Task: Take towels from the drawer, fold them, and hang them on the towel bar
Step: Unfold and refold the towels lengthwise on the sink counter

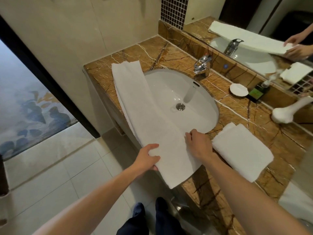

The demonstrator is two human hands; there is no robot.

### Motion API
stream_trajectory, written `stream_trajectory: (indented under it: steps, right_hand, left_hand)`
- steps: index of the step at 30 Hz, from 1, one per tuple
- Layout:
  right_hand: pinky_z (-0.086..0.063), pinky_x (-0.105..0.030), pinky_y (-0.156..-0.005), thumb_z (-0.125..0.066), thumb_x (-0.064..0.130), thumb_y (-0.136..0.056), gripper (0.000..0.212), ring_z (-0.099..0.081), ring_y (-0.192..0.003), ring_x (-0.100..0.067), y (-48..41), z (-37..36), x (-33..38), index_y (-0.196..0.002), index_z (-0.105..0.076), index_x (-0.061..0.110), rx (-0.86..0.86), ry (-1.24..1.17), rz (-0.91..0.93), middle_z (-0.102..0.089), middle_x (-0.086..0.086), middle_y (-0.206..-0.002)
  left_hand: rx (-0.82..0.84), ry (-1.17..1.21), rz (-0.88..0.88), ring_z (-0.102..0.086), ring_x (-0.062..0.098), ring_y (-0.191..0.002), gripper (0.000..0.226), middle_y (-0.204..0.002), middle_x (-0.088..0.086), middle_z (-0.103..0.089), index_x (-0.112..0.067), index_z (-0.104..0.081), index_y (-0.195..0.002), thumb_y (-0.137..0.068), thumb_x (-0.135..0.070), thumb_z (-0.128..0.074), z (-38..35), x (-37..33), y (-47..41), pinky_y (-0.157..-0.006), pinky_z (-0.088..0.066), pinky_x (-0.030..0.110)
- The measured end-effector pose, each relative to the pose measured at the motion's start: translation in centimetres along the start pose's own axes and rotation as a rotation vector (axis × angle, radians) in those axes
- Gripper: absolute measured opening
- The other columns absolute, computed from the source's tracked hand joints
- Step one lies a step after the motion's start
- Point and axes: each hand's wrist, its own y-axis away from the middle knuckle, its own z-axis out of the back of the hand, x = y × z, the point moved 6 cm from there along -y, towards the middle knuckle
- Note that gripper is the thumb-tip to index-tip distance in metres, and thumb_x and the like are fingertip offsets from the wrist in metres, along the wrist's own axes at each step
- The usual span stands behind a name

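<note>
Left grip point(148, 157), right grip point(199, 145) on towel point(152, 116) edges

Brown marble counter point(254, 116), inset basin point(194, 92): long towel point(144, 107) over left rim, folded towel point(242, 150) at right, white dish point(238, 89) behind

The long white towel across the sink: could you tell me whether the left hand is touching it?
Touching. The head view shows the left hand gripping the long white towel, fingers curled round its near edge.
</note>
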Motion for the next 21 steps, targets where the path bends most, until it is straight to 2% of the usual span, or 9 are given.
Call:
stream_trajectory:
  steps: [4,8,11,12,14,16,18,20,21]
  right_hand:
    - [-0.048,-0.036,-0.067,-0.037,0.046,-0.097,0.037,-0.061,-0.084,-0.028,0.9,-0.9,0.4,-0.104,-0.05,0.012,0.11,-0.022,0.025,-0.063,-0.006,-0.094]
    - [-0.044,-0.032,-0.059,-0.033,0.04,-0.101,0.032,-0.058,-0.08,-0.021,2.2,-1.7,1.4,-0.113,-0.048,0.014,0.027,0.223,0.155,-0.059,-0.007,-0.101]
    - [-0.036,-0.029,-0.058,-0.036,0.033,-0.102,0.03,-0.058,-0.076,-0.022,2.4,-1.5,1.8,-0.11,-0.056,0.012,-0.012,0.334,0.154,-0.061,-0.008,-0.098]
    - [-0.036,-0.031,-0.059,-0.04,0.03,-0.101,0.027,-0.058,-0.074,-0.023,2.4,-1.2,2.0,-0.106,-0.059,0.012,-0.036,0.341,0.153,-0.061,-0.009,-0.095]
    - [-0.039,-0.034,-0.062,-0.044,0.028,-0.098,0.024,-0.057,-0.072,-0.025,2.1,-0.6,2.8,-0.098,-0.062,0.011,-0.086,0.339,0.175,-0.059,-0.009,-0.092]
    - [-0.043,-0.036,-0.068,-0.042,0.029,-0.097,0.025,-0.057,-0.078,-0.027,1.6,-0.4,4.1,-0.098,-0.06,0.012,-0.095,0.313,0.226,-0.059,-0.01,-0.097]
    - [-0.045,-0.04,-0.08,-0.035,0.031,-0.098,0.029,-0.055,-0.088,-0.027,1.0,-0.8,5.8,-0.104,-0.055,0.012,-0.06,0.264,0.301,-0.057,-0.01,-0.104]
    - [-0.041,-0.043,-0.094,-0.028,0.034,-0.098,0.036,-0.05,-0.103,-0.026,0.5,-1.7,7.3,-0.117,-0.05,0.013,0.01,0.253,0.367,-0.053,-0.01,-0.115]
    - [-0.036,-0.044,-0.103,-0.027,0.036,-0.099,0.042,-0.046,-0.118,-0.028,0.3,-2.3,7.9,-0.128,-0.045,0.012,0.051,0.26,0.386,-0.049,-0.013,-0.13]
  left_hand:
    - [-0.024,-0.064,-0.029,-0.06,0.027,-0.103,0.05,-0.125,0.01,-0.052,-0.018,-0.047,-0.129,-0.085,0.001,-0.062,-0.1,0.5,-0.2,-0.067,-0.06,0.041]
    - [-0.014,-0.063,-0.05,-0.061,0.018,-0.097,0.047,-0.125,0.009,-0.052,-0.02,-0.046,-0.127,-0.087,-0.002,-0.062,-0.1,0.9,-0.6,-0.063,-0.06,0.035]
    - [-0.06,-0.295,-0.145,-0.054,0.008,-0.101,0.046,-0.132,0.001,-0.049,-0.024,-0.043,-0.133,-0.091,-0.018,-0.06,0.1,1.0,-0.5,-0.078,-0.05,0.015]
    - [-0.119,-0.429,-0.185,-0.05,0.008,-0.104,0.048,-0.131,-0.002,-0.046,-0.026,-0.042,-0.136,-0.091,-0.028,-0.058,0.4,0.8,-0.5,-0.084,-0.044,0.015]
    - [-0.285,-0.66,-0.237,-0.041,0.014,-0.11,0.051,-0.123,-0.003,-0.036,-0.032,-0.041,-0.137,-0.089,-0.045,-0.052,1.4,0.1,-0.5,-0.092,-0.034,0.022]
    - [-0.386,-0.827,-0.259,-0.028,0.023,-0.124,0.057,-0.132,0.0,-0.026,-0.033,-0.034,-0.141,-0.089,-0.053,-0.045,2.2,-0.9,-0.8,-0.102,-0.024,0.03]
    - [-0.378,-1.008,-0.267,-0.005,0.028,-0.141,0.064,-0.153,0.004,-0.007,-0.03,-0.02,-0.148,-0.091,-0.055,-0.037,2.6,-1.9,-1.8,-0.116,-0.009,0.041]
    - [-0.338,-1.216,-0.287,0.011,0.029,-0.145,0.067,-0.159,0.007,0.008,-0.027,-0.006,-0.151,-0.094,-0.057,-0.025,3.0,-2.8,-3.1,-0.118,0.004,0.048]
    - [-0.319,-1.305,-0.307,0.015,0.03,-0.144,0.068,-0.159,0.008,0.013,-0.025,0.0,-0.151,-0.094,-0.057,-0.019,3.2,-3.2,-3.8,-0.117,0.009,0.049]
